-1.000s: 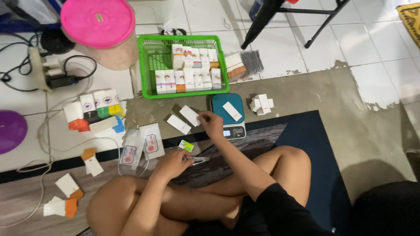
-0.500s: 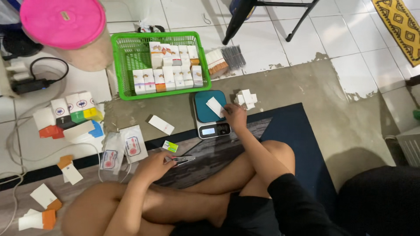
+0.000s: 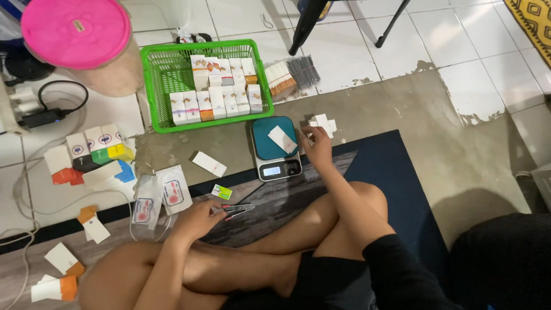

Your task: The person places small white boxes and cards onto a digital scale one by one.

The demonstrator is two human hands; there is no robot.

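Person seated cross-legged on floor. Right hand (image 3: pixel 317 146) stretched far, fingers curled at small pile of white folded cartons (image 3: pixel 322 123), beside teal-topped digital scale (image 3: pixel 275 149) w/ flat white card on it. Left hand (image 3: pixel 198 218) closed round dark stapler-like tool (image 3: pixel 237 210), near centre. Green plastic mesh basket (image 3: pixel 155 86) of boxes far left.

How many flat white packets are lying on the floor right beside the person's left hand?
2. Both flat white packets lie side by side just left of the left hand: one farther left, the other nearer the hand, partly overlapping. More could be hidden beneath.
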